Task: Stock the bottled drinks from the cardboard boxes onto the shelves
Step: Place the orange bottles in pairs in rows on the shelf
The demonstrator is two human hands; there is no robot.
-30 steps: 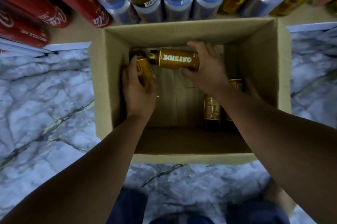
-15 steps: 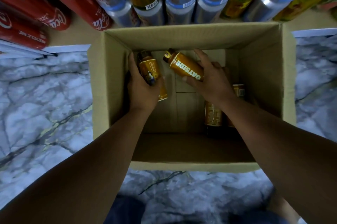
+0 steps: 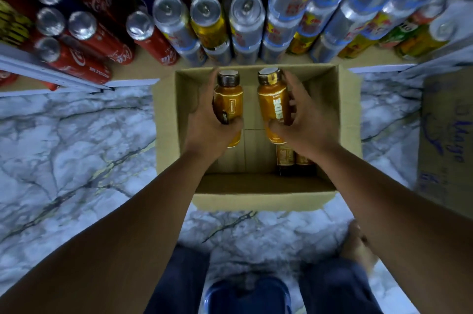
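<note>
- Left bottle (image 3: 228, 98): above the box (image 3: 166, 134), your left hand (image 3: 210, 124) wrapped round its lower body.
- Right bottle (image 3: 272, 106): just beside it, gripped by your right hand (image 3: 304, 121).
- Handling: probably full, rigid and smooth; hold mid-body, not the cap.

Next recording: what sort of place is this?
Most likely a shop's drinks aisle: shelves crowded with red cola cans and silver-blue cans, plus an open brown cardboard box of golden-brown plastic bottles on the marble-patterned floor.

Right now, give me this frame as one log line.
left hand: grips left bottle | right hand: grips right bottle | both over cardboard box | more bottles in box
</note>
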